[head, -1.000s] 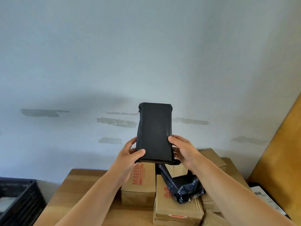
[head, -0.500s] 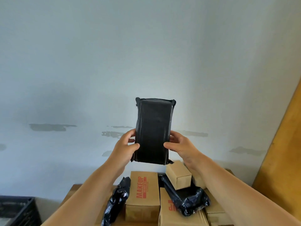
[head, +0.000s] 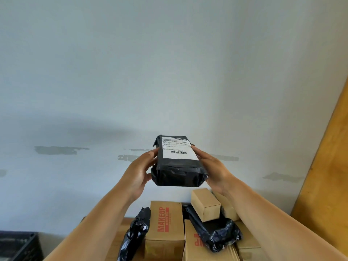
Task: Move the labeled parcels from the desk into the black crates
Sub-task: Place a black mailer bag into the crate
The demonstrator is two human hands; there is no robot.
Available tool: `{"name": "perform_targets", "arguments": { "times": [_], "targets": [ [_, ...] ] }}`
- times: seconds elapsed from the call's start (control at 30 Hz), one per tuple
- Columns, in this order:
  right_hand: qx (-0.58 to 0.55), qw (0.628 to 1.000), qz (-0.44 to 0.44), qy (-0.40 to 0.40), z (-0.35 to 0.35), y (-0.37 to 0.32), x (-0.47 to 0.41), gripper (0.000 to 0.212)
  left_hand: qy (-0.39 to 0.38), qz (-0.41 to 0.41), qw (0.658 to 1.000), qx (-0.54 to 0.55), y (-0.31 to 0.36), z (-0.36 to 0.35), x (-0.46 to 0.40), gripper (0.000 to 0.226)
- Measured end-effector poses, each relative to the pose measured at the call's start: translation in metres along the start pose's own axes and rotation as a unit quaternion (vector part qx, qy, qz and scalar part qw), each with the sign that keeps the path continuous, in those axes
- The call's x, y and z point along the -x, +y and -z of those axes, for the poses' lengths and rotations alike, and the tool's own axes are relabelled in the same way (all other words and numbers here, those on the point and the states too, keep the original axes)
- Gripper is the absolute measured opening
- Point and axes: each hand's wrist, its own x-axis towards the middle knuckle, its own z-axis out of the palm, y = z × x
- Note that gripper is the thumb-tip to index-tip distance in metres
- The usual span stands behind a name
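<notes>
Tipped the black parcel [head: 177,167] label-up between fingers of left hand [head: 140,173] and right hand [head: 211,169], both gripping its sides; confirmed labeled, likely crate-bound.

We saw soft, even daylight on the pale wall [head: 169,63], with a broad faint shadow across it. The picture stayed sharp, though wide-angle bending showed at the edges.

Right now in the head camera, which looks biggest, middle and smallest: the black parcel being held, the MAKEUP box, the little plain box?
1. MAKEUP box
2. Black parcel, close behind; it is nearer the camera, so unsure
3. Little plain box
</notes>
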Motion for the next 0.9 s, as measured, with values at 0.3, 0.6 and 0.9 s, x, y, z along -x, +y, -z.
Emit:
{"name": "perform_targets", "arguments": {
  "times": [0.3, 0.6, 0.9],
  "targets": [
    [-0.031, 0.999, 0.022, 0.023, -0.004, 0.008, -0.001, 0.031, 0.040, -0.005, 0.999, -0.016, -0.001, -0.008, 0.004, 0.035],
    [-0.105, 0.993, 0.008, 0.062, -0.005, 0.009, 0.000, 0.068, 0.043, -0.050, 0.996, -0.052, -0.011, -0.006, 0.004, 0.064],
    [-0.122, 0.989, 0.029, 0.083, 0.000, 0.006, -0.002, 0.060, 0.045, -0.071, 0.994, -0.070, -0.013, -0.016, 0.007, 0.073]
  ]
}}
